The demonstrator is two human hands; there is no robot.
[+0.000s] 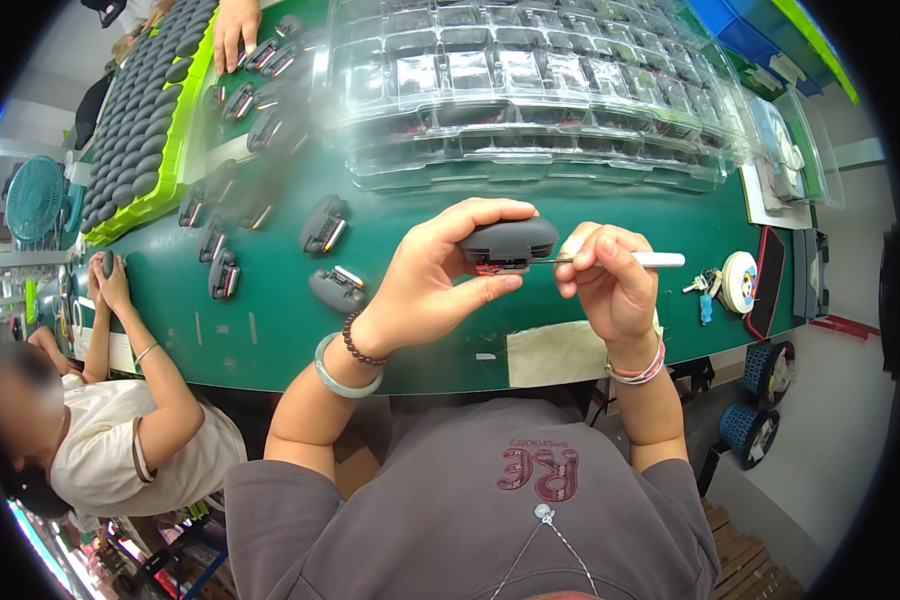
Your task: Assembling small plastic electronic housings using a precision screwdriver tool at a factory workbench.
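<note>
My left hand (425,268) is closed round a dark grey rounded device (510,236). The device's open lower side shows red and dark parts inside. Pinched in my right hand (615,285) is a slim tool with a white handle (662,260) and a thin dark shaft. The shaft points left and its tip meets the device's open side; exactly what it touches there is too small to tell. Two similar grey devices, an upper one (324,224) and a lower one (337,290), lie on the green table (420,360) left of my left hand.
Stacked clear plastic trays (540,110) fill the far side. More grey devices (223,275) lie further left, near a lime-green tray (170,170) of grey pieces. Another person's hand (235,35) reaches in there; a co-worker (140,420) sits at left. Keys (705,282) lie at right.
</note>
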